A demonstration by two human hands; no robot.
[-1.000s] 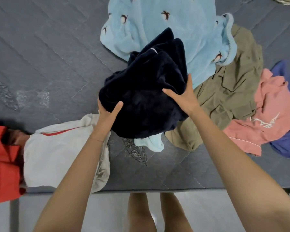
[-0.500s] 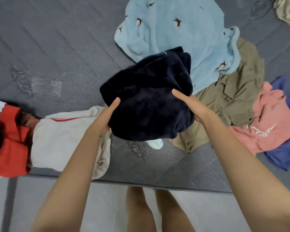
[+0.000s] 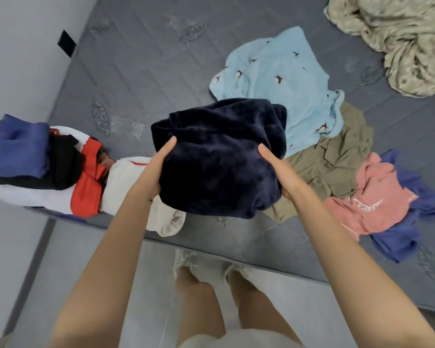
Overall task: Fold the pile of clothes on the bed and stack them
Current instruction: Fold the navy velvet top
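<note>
Above the near edge of the grey quilted mattress (image 3: 148, 71), a folded dark navy fleece garment (image 3: 219, 156) is held clear of the surface, gripped on both sides. It is clasped at its left side by the left hand (image 3: 151, 177), thumb laid on top, remaining fingers hidden under the cloth. The right side is clasped the same way by the right hand (image 3: 279, 174), thumb up, fingers out of sight beneath. At the left end of the mattress a stack is seen: a folded blue cloth (image 3: 15, 146) on a black garment (image 3: 63, 162), on a white-and-red garment (image 3: 86, 192). Just beside that, a cream garment (image 3: 126, 182) is partly covered by the left forearm. Behind the held piece a light blue fleece garment with small bird motifs (image 3: 274, 71) is spread unfolded, overlapping a crumpled olive shirt (image 3: 337, 159). A pink top with white lettering (image 3: 372, 197) lies to the right of the olive shirt, over a blue-violet garment (image 3: 397, 242). A beige patterned fabric (image 3: 399, 41) is bunched at the far right corner.
</note>
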